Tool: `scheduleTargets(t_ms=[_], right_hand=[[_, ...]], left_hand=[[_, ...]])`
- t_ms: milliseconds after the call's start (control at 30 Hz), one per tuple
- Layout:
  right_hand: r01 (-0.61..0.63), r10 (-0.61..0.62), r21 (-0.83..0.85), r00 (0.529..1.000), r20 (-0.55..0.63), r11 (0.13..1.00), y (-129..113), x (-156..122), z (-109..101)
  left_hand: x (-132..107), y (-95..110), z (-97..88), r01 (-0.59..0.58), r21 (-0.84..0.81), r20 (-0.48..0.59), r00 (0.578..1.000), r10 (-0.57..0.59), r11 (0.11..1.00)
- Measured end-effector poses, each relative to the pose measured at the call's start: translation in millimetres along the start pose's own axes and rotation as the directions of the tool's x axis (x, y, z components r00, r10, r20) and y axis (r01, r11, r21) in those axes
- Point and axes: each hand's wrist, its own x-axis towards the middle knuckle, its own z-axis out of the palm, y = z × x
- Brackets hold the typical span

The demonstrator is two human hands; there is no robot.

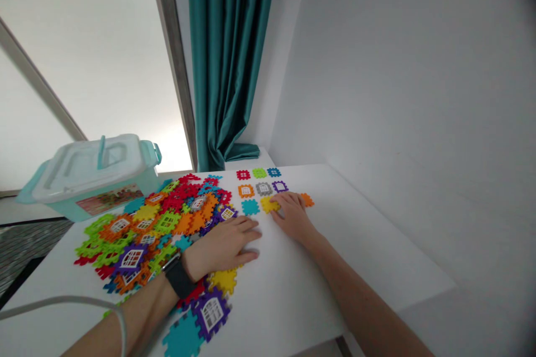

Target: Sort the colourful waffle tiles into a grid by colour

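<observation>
My right hand (292, 215) is at the yellow tile (267, 204), its thumb and fingertips on the right edge of this flat interlocking piece. Beside it, an orange tile (307, 199) shows partly past my knuckles. To the left of the yellow piece lies a light-blue tile (250, 207). Rows behind hold an orange window tile (245, 191), a grey window tile (263, 188) and a purple window tile (280, 186). My left hand (228, 242), with a black watch on its wrist, rests palm down, fingers apart, against the right side of a heaped pile of tiles (167, 222).
A light-blue lidded box (113, 181) stands at the back left of the white table (288, 295). Purple and light-blue tiles lie near the front edge. A grey cable (62, 299) crosses the lower left. A wall (377, 122) borders the right, and a green curtain (226, 56) hangs behind.
</observation>
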Motion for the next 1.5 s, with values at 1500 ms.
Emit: scheduleTargets(t_ms=[1500], right_hand=[[0.281, -0.351, 0.379, 0.927, 0.130, 0.882, -124, -29, -7]], left_hand=[[-84, -23, -14.1, 0.272, 0.071, -0.233, 0.940, -0.250, 0.960]])
